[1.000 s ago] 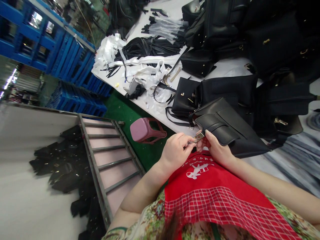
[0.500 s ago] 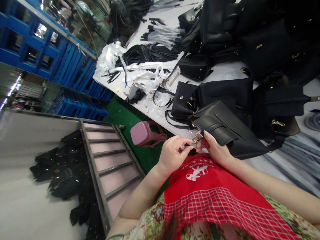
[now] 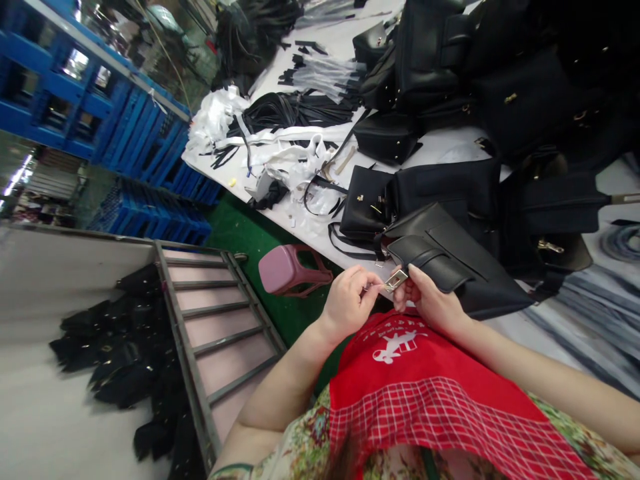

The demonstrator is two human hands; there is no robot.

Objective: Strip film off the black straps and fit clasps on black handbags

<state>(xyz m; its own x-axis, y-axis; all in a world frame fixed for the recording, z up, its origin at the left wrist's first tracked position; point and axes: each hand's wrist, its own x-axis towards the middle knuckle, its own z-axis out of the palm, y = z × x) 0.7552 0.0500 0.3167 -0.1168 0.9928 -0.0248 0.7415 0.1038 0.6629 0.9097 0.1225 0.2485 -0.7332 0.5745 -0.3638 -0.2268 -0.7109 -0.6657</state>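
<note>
A black leather handbag lies slantwise at the table's near edge, its flap toward me. At the flap's tip is a shiny rectangular metal clasp plate with a slot in it. My right hand grips the flap beside this plate, thumb on top and fingers curled beneath. From the other side, my left hand is closed in a pinch right at the plate's edge. What lies between those fingertips is too small to make out.
Behind the handbag, a small black bag with a strap and many more black bags crowd the table. Black straps and white wrapping lie farther left. Below stand a pink stool and a metal-framed cart.
My left hand has shifted slightly at the clasp plate, and more of the plate's face shows now. My right hand keeps its grip on the flap. The whole view has moved a little.
</note>
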